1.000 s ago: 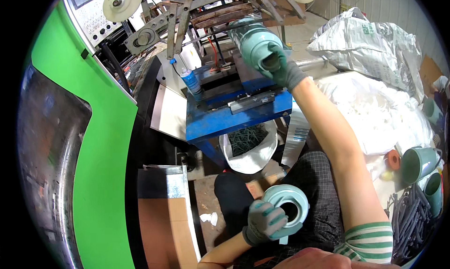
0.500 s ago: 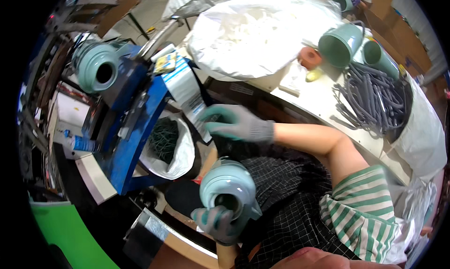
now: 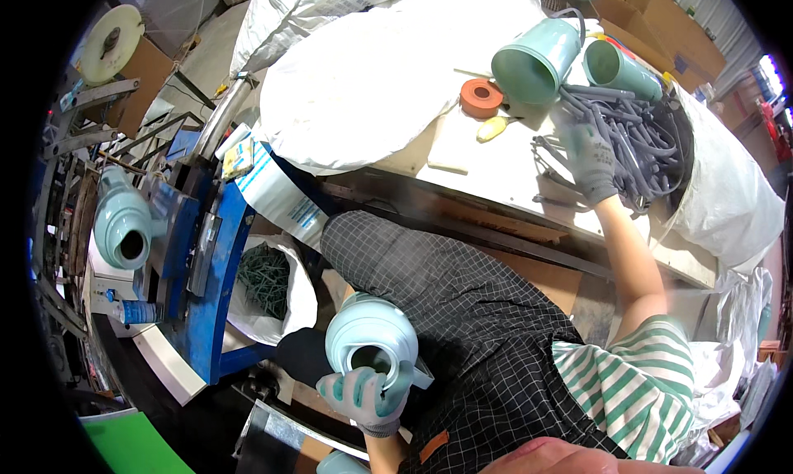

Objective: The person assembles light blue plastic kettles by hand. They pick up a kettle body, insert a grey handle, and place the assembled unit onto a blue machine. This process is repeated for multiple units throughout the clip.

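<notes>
My left hand (image 3: 362,398), in a grey and green glove, grips the rim of a pale green plastic housing (image 3: 373,329) with a round open mouth. The housing sits by my lap, its mouth tilted up toward me. Over on the right, my gloved right hand (image 3: 591,164) reaches to the left edge of a heap of grey rubber-like tubes (image 3: 640,139) on the table. Its fingers are smeared by motion, so whether they hold a tube cannot be made out.
A white sack (image 3: 355,85) covers the table's left part. Beside it lie an orange tape roll (image 3: 481,99), a yellow object (image 3: 492,128) and green cylinders (image 3: 537,61). At left, a similar housing (image 3: 122,218) stands by a blue metal frame (image 3: 202,309); a bag of dark green strands (image 3: 264,280) sits below.
My right hand has swung from above the housing out to the right, to the grey tubes. My left hand keeps its hold on the housing. The view has shifted.
</notes>
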Demonstrator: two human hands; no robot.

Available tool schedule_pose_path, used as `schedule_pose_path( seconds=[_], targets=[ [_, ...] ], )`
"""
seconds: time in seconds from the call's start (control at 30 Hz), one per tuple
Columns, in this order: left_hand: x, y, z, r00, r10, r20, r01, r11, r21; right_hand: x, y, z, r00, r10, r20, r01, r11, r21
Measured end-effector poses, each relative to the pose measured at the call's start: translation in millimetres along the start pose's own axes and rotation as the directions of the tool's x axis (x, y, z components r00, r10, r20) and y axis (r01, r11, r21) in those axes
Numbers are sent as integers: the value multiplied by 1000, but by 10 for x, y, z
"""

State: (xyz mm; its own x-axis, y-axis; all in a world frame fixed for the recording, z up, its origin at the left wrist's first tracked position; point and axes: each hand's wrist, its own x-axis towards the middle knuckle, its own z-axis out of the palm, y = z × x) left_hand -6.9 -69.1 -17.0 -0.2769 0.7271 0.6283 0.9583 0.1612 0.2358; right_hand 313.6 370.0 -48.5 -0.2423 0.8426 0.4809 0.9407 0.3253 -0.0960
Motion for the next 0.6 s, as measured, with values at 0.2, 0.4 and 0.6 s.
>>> schedule_pose_path(
  seconds=[0.2, 0.4, 0.6],
  targets=[
    [-141, -77, -18, 1000, 3, -11, -4, 1000, -30, 208, -961, -395, 833, -320, -452, 507, 768, 391],
    [96, -380, 14, 868, -403, -290, 284, 883, -374, -203, -2405, -826, 735, -528, -426, 459, -75, 885],
    [47, -759, -146, 846, -287, -450, 216, 955, -203, -832, -3522, -1095, 863, -503, -54, -132, -326, 936]
  ],
)
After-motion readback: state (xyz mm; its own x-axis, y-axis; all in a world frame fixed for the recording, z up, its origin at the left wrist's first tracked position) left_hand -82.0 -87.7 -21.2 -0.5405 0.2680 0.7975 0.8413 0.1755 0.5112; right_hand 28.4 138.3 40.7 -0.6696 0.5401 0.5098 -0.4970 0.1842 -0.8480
